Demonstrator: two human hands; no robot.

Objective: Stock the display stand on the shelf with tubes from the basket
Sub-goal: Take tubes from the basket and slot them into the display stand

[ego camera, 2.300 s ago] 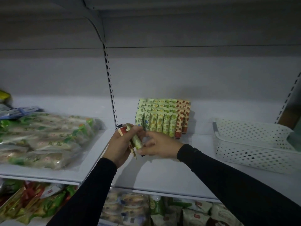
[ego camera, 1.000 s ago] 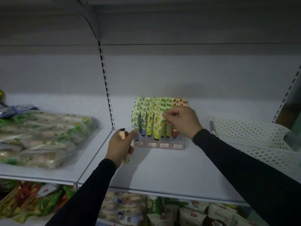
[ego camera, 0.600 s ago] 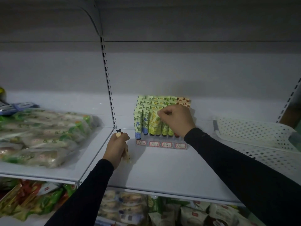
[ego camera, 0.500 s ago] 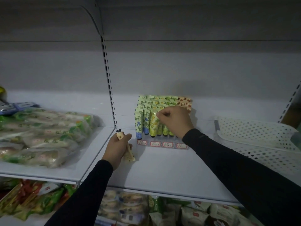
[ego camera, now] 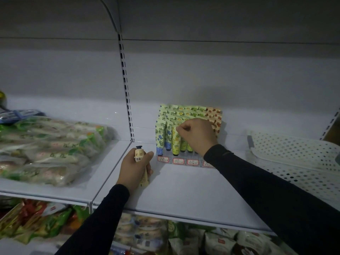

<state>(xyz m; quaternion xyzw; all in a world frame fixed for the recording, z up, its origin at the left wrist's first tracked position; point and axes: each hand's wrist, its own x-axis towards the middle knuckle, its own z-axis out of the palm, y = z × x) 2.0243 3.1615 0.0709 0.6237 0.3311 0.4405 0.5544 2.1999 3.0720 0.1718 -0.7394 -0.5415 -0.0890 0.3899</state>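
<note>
Shifted only a little against the frame half a second back — right hand a touch lower at the front row, yellow tube sunk further toward its slot, left hand turned slightly so the cream tube now points cap-up with its barcode showing. Further back, right hand holding that yellow tube higher over the row; earliest of all, both hands together near the shelf's front edge, sorting tubes between them.

Nearest: left hand resting on the shelf, fingers wrapped round the cream tube, black cap poking out above the thumb, tail end out below the fist. One tube waiting, then, as far as can be seen.

Beyond and to the right: right hand curled in a pinch at the top edge of the yellow tube, pressing it down among the front-row tubes of the display stand. Whether the tube has bottomed out — hard to tell, fist covering part of the row.

Stand looking nearly full: rows of green, yellow and orange tubes stepping up toward the back wall, red-edged labels along the near lip.

Far right: white basket, visible part showing no tubes, though its inside mostly hidden.

Judged stage: late. Left to do — seat the yellow tube, then place the cream one.
</note>
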